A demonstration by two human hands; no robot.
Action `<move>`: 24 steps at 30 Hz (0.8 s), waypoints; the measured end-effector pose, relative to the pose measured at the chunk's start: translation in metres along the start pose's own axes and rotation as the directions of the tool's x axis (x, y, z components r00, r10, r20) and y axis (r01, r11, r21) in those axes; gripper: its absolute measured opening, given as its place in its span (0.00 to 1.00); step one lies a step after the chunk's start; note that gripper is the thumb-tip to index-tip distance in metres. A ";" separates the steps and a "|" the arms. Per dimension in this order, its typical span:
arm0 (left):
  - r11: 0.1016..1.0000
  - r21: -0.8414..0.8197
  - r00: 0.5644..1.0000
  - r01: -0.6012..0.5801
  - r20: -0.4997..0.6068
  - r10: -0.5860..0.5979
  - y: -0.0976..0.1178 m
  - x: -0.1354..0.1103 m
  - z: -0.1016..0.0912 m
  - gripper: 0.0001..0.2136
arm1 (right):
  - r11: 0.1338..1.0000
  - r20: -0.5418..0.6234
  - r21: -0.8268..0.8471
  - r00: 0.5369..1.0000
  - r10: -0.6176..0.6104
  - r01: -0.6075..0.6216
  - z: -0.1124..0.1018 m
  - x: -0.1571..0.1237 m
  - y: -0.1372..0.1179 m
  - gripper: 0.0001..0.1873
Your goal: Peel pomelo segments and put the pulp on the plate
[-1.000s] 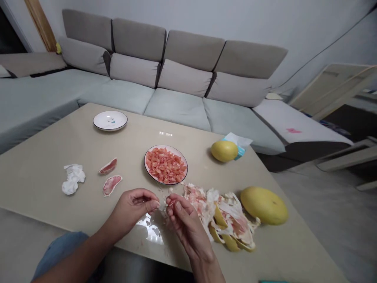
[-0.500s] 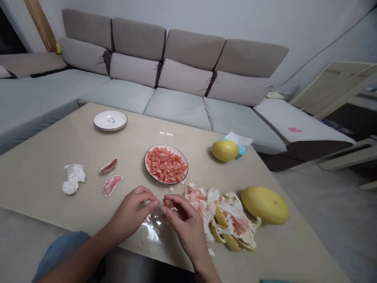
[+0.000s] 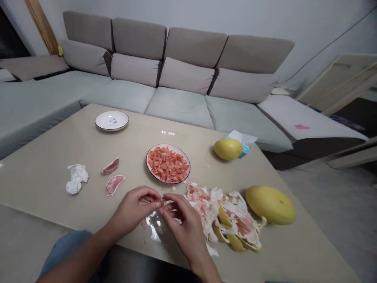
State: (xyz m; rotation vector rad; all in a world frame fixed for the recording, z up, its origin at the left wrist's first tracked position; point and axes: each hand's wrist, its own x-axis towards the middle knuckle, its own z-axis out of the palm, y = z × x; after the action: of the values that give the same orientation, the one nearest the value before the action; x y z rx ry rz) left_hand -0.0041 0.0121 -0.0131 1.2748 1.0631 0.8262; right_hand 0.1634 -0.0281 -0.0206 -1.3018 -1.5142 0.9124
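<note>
My left hand (image 3: 136, 207) and my right hand (image 3: 183, 223) meet just above the near edge of the beige table (image 3: 53, 149), fingertips pinched together on a small pink piece of pomelo flesh (image 3: 160, 201). Most of that piece is hidden by the fingers. Right of my right hand lies a heap of pomelo peel and white pith (image 3: 229, 220). Beyond the hands stands a plate of pink pomelo pieces (image 3: 167, 164).
Two pomelo segments (image 3: 113, 175) and a crumpled tissue (image 3: 76, 179) lie at the left. An empty white plate (image 3: 111, 120) sits far left. A whole pomelo (image 3: 270, 204) and a smaller one (image 3: 228, 149) by a tissue pack are right. A grey sofa (image 3: 176, 98) stands behind.
My right hand turned palm-down and lowered toward the table, closing in on my left fingertips. The view shifted slightly to the right.
</note>
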 end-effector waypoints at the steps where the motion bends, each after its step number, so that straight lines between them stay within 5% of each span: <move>1: 0.999 -0.027 1.000 0.019 0.014 -0.018 -0.001 0.000 -0.001 0.08 | 0.999 0.012 0.023 0.999 0.032 -0.032 -0.002 0.001 -0.004 0.10; 12: 0.982 -0.166 0.993 0.086 0.092 -0.072 0.002 -0.003 0.002 0.10 | 0.803 0.149 0.456 0.923 0.355 -0.383 -0.008 0.005 -0.016 0.13; 24: 0.921 -0.364 0.987 0.138 0.129 -0.096 0.007 -0.004 0.003 0.12 | 0.544 0.240 0.712 0.882 0.405 -0.443 -0.010 0.006 -0.012 0.14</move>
State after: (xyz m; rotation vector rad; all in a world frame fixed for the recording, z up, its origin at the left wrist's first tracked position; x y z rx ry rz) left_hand -0.0021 0.0082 -0.0053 0.9143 0.8376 0.8119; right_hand 0.1694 -0.0245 -0.0049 -0.9985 -0.6493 1.6832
